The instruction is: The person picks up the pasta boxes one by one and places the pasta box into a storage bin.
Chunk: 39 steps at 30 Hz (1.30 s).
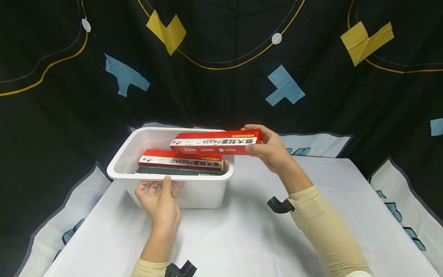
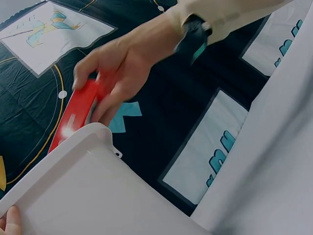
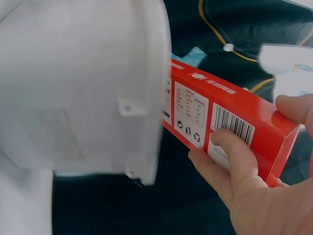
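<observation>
My right hand holds a red pasta box by its right end, thumb on one side and fingers on the other. The box is over the right part of a white plastic bin; in the right wrist view its barcode side faces the camera. At the bin's near rim, my left hand grips with the thumb over the edge and the fingers below it. Inside the bin lies another red pasta box, with a dark box marked black pepper flavor beside it, partly hidden by the rim.
The bin stands on a white-covered table. Behind it hangs a black cloth with yellow and blue patches. Pale printed panels border the table at the back and sides.
</observation>
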### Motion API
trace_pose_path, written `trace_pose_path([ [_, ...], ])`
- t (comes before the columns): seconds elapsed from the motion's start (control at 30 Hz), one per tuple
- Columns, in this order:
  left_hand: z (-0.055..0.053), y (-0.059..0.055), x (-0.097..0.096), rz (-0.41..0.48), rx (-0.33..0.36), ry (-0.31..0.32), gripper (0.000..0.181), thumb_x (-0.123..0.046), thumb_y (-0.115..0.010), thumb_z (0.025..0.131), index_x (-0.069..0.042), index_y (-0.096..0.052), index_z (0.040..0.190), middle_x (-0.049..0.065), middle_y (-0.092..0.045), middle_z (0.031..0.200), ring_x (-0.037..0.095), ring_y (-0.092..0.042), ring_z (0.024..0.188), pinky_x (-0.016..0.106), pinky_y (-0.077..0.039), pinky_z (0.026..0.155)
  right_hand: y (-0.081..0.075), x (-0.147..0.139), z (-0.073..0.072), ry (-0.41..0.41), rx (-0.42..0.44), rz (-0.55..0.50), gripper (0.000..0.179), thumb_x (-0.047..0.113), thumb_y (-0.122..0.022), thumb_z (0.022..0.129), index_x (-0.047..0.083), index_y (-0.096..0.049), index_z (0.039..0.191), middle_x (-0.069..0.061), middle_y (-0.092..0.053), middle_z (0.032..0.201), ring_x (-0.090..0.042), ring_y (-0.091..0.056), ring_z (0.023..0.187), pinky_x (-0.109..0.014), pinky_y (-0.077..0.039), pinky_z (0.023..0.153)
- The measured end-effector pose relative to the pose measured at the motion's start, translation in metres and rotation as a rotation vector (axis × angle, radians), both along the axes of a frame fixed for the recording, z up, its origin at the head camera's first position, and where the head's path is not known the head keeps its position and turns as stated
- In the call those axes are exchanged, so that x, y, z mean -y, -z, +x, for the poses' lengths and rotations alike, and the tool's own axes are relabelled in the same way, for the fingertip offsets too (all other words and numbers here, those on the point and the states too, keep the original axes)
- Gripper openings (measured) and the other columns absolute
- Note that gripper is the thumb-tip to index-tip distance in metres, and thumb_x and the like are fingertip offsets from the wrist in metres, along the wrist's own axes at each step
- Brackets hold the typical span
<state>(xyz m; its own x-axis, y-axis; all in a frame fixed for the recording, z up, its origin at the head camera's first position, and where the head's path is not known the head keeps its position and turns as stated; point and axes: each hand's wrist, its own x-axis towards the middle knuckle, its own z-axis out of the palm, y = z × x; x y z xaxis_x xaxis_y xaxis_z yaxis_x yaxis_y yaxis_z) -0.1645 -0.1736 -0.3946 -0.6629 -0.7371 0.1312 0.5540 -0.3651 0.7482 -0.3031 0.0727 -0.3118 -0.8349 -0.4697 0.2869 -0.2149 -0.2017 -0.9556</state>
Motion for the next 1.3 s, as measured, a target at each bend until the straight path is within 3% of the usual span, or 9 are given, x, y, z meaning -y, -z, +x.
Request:
trace_pose_path([
  [0.37, 0.001, 0.0, 0.0, 0.032, 0.008, -0.002, 0.051, 0.0, -0.062, 0.094, -0.011, -0.025, 0.127, 0.019, -0.042, 0.121, 0.03, -0.065, 0.095, 0.046, -0.059, 0.083, 0.014, 0.078, -0.017, 0.02, 0.149, 0.192, 0.068, 0.008, -0.083, 0.075, 0.02, -0.051, 0.134, -0.001, -0.048, 0.134, -0.028, -0.044, 0.122, -0.045, -0.057, 0.091],
  [0.57, 0.001, 0.0, 0.0, -0.005, 0.002, 0.018, 0.058, -0.003, -0.062, 0.094, -0.008, -0.02, 0.134, 0.018, -0.042, 0.124, 0.033, -0.063, 0.103, 0.045, -0.058, 0.085, 0.011, 0.095, -0.027, -0.003, 0.132, 0.349, 0.075, 0.012, -0.085, 0.07, 0.02, -0.047, 0.134, -0.002, -0.05, 0.129, -0.029, -0.048, 0.116, -0.047, -0.058, 0.089],
  [0.77, 0.0, 0.0, 0.001, -0.011, -0.004, 0.019, 0.059, -0.003, -0.062, 0.095, -0.008, -0.018, 0.134, 0.017, -0.041, 0.125, 0.033, -0.062, 0.106, 0.044, -0.058, 0.086, 0.01, 0.105, -0.034, -0.076, 0.173, 0.372, 0.075, 0.007, -0.083, 0.07, 0.014, -0.042, 0.133, -0.007, -0.05, 0.127, -0.032, -0.05, 0.115, -0.053, -0.053, 0.095],
  [0.87, 0.0, 0.001, 0.001, -0.004, 0.0, 0.015, 0.058, -0.002, -0.061, 0.095, -0.008, -0.019, 0.134, 0.017, -0.041, 0.124, 0.032, -0.062, 0.104, 0.044, -0.058, 0.086, 0.011, 0.106, -0.034, -0.05, 0.18, 0.41, 0.075, 0.007, -0.084, 0.069, 0.014, -0.043, 0.131, -0.007, -0.052, 0.125, -0.031, -0.05, 0.113, -0.05, -0.056, 0.093],
  [0.97, 0.0, 0.001, 0.0, 0.003, 0.0, 0.012, 0.055, -0.001, -0.061, 0.095, -0.008, -0.021, 0.132, 0.018, -0.041, 0.122, 0.031, -0.063, 0.101, 0.044, -0.058, 0.085, 0.009, 0.105, -0.032, 0.018, 0.084, 0.533, 0.073, 0.011, -0.086, 0.068, 0.014, -0.047, 0.13, -0.004, -0.054, 0.121, -0.028, -0.053, 0.108, -0.042, -0.06, 0.085],
  [1.07, 0.0, 0.002, -0.001, 0.001, -0.003, 0.011, 0.055, -0.002, -0.062, 0.094, -0.009, -0.022, 0.132, 0.018, -0.042, 0.122, 0.031, -0.064, 0.099, 0.045, -0.058, 0.085, 0.007, 0.107, -0.029, 0.103, -0.111, 0.706, 0.071, 0.013, -0.086, 0.069, 0.012, -0.052, 0.131, -0.003, -0.057, 0.119, -0.025, -0.055, 0.103, -0.037, -0.061, 0.081],
  [1.17, 0.001, 0.002, -0.001, -0.014, -0.005, 0.012, 0.057, -0.003, -0.062, 0.094, -0.008, -0.02, 0.133, 0.018, -0.042, 0.122, 0.031, -0.064, 0.1, 0.044, -0.058, 0.085, 0.006, 0.109, -0.024, 0.208, -0.338, 0.851, 0.07, 0.013, -0.084, 0.072, 0.011, -0.054, 0.134, -0.006, -0.057, 0.127, -0.024, -0.054, 0.107, -0.039, -0.058, 0.088],
  [1.3, 0.001, 0.0, 0.001, -0.021, -0.009, 0.009, 0.058, -0.002, -0.062, 0.094, -0.006, -0.02, 0.134, 0.018, -0.043, 0.122, 0.031, -0.063, 0.1, 0.044, -0.058, 0.084, 0.009, 0.104, -0.011, 0.33, -0.529, 0.886, 0.067, 0.01, -0.081, 0.076, 0.011, -0.053, 0.137, -0.007, -0.051, 0.139, -0.024, -0.051, 0.118, -0.043, -0.053, 0.098],
])
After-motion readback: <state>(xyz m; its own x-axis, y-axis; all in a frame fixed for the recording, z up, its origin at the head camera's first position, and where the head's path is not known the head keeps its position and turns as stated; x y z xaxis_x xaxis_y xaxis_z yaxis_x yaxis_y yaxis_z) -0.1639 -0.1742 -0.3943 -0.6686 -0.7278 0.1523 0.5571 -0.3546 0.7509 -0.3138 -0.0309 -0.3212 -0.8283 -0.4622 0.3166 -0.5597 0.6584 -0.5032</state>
